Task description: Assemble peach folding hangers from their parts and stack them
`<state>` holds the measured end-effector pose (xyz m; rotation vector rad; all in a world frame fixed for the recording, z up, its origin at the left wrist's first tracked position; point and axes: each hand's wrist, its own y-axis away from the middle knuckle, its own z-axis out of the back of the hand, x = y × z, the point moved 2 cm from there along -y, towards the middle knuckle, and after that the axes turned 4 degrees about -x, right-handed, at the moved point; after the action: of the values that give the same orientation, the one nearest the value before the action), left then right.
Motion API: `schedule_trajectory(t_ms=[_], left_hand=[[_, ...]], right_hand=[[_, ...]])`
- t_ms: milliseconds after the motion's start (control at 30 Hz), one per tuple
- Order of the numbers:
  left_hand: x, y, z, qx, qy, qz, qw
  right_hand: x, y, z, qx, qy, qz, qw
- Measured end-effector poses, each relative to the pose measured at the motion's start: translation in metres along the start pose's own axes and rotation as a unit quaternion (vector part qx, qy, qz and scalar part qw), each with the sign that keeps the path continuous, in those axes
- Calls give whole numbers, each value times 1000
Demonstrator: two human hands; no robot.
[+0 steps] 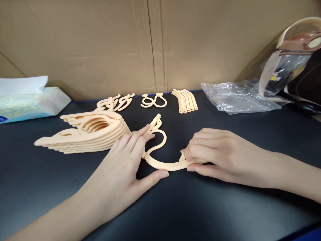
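A cream plastic clothes hanger (168, 166) with a curved hook lies on the dark table between my two hands. My left hand (131, 155) rests over its left arm, fingers bent onto it and thumb stretched out along the near side. The fingers cover much of that arm. On the other side, my right hand (213, 150) pinches the right arm between thumb and fingers, hiding its end. Just beyond my left hand sits a stack of matching cream hanger pieces (100, 137).
Along the back lie loose cream hooks (153, 101), more small curved parts (110, 103) and several short strips (184, 101). A tissue pack (30, 100) stands at left. Clear plastic wrap (240, 100) and a bottle with a handle (283, 70) are at right, before a cardboard wall (100, 43).
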<state>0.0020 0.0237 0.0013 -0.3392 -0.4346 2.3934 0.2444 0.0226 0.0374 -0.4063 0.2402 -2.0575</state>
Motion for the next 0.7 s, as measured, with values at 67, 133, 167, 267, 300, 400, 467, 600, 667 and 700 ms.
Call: schedule_trajectory(t_ms=[67,133,167,267,300,400,467,600,667,700], left_hand=[[0,0,1,2,4,-1,1000],[0,0,2,8,11,0,1000],[1,0,2,11,14,2,1000],[1,1,3,12,15,9,1000],[1,1,3,11,15,10,1000],[1,0,3,13,21,14,1000],[2,-1,3,14,24,17,999],[2,-2,3,21,27,24,999],[1,-2,3,18,30,26,999],[1,-2,3,16,32,26,999]], right_hand=[[-1,0,-1,0,-1,-2,1000],[-3,1,-1,1,1,-3,1000],[-4,1,-1,3,4,-3,1000],[-5,2,-2,9,14,3,1000],[-6,2,-1,11,17,6,1000],[-6,2,0,12,31,17,999],[-5,2,1,11,39,20,999],[-4,2,2,10,40,21,999],[-4,3,2,11,37,22,999],[-4,3,2,12,35,23,999]])
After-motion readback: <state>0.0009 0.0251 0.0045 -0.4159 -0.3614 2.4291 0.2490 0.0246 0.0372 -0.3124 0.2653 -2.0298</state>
